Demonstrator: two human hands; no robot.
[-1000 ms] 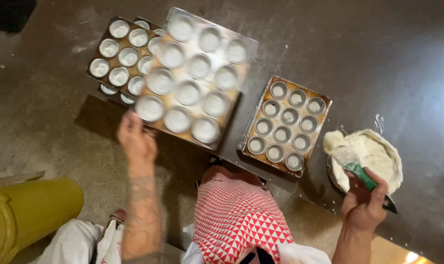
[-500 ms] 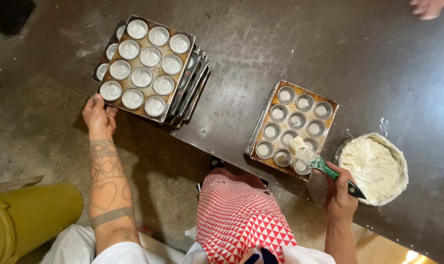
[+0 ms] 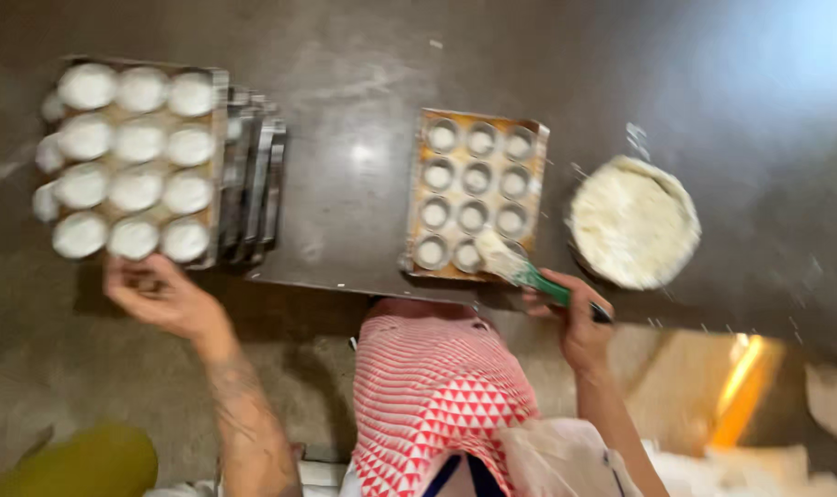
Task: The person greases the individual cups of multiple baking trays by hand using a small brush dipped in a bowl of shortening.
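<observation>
My right hand (image 3: pixel 575 317) grips a green-handled brush (image 3: pixel 520 267) whose white-coated head rests on the near right cups of a small muffin tray (image 3: pixel 418 166) with round metal cups. My left hand (image 3: pixel 161 294) hovers with fingers apart just below the near edge of a stack of muffin trays (image 3: pixel 253 184) whose top cups look white inside. A round bowl of white paste (image 3: pixel 635 221) stands to the right of the small tray.
The trays and bowl stand on a dark worktop (image 3: pixel 345 110) whose near edge runs above my red and white patterned apron (image 3: pixel 437 387). A yellow-green object (image 3: pixel 78 460) lies at the lower left. The picture is blurred.
The stack of trays has been set down flat at the left and my left hand has come off it. My right hand carried the brush from the bowl onto the small tray.
</observation>
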